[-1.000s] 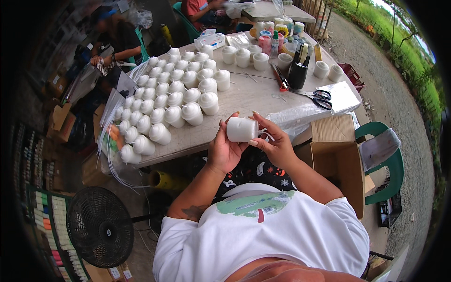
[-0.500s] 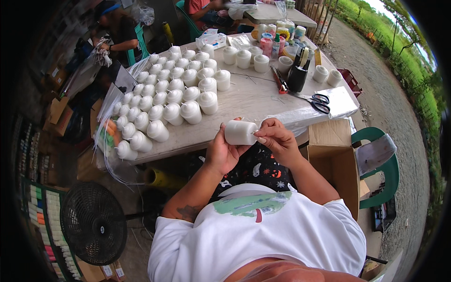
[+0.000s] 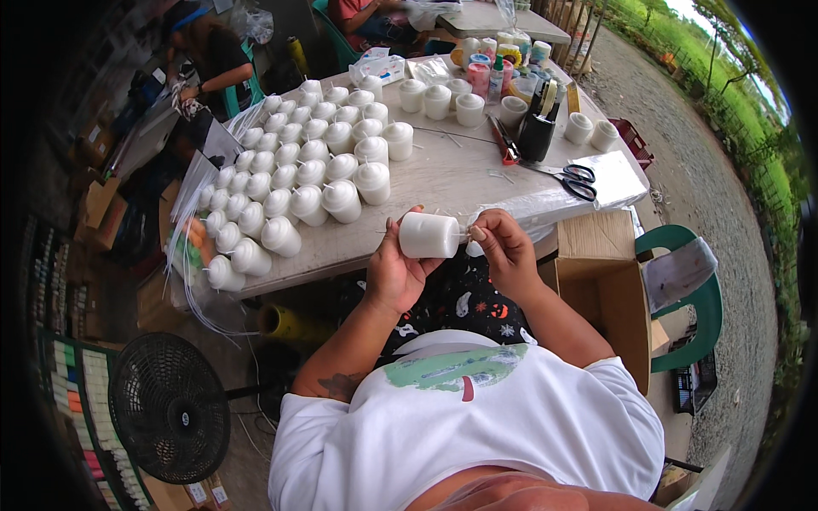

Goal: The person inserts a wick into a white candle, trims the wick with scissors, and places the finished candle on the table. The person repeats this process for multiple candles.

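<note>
A white cylindrical candle [image 3: 429, 235] lies sideways above the table's front edge, with my left hand [image 3: 394, 274] wrapped round its left end and underside. The fingers of my right hand [image 3: 504, 254] are pinched on a thin wick [image 3: 464, 234] that sticks out of the candle's right end. A short gap shows between those fingertips and the wax. To the left, rows of similar white candles [image 3: 341, 201] stand upright on the table [image 3: 443, 175], many with wicks poking from their tops.
Black-handled scissors [image 3: 578, 181], red-handled pliers [image 3: 504, 145] and a black tape dispenser [image 3: 540, 128] lie beyond my right hand. Clear plastic sheeting [image 3: 520, 217] covers the near right edge. An open cardboard box [image 3: 605, 289] stands right of me, a black fan [image 3: 169, 405] at lower left. Two people sit across the table.
My right hand has drawn a little rightward from the candle's end, and more wick shows between. My left hand and the candle have shifted slightly left.
</note>
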Tool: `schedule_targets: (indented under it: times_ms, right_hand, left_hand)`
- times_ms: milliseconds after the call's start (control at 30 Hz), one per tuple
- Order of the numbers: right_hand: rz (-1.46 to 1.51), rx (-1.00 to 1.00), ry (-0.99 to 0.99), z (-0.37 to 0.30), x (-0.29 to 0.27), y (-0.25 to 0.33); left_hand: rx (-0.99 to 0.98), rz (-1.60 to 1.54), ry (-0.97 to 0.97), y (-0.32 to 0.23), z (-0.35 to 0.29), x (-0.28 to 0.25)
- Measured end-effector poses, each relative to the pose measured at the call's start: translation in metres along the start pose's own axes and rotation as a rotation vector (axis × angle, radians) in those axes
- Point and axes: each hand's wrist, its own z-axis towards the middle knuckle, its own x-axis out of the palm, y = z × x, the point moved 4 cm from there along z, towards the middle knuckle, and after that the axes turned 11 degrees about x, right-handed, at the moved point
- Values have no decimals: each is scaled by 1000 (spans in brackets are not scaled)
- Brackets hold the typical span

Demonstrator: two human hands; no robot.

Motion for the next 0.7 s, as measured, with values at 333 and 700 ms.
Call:
schedule_targets:
  times_ms: [333, 700]
  right_hand:
    - [231, 124, 103, 5, 3, -10]
    - [-273, -103, 172, 5, -2, 20]
  left_hand:
    - [-87, -35, -40, 5, -2, -1]
    - [-57, -44, -29, 1, -1, -3]
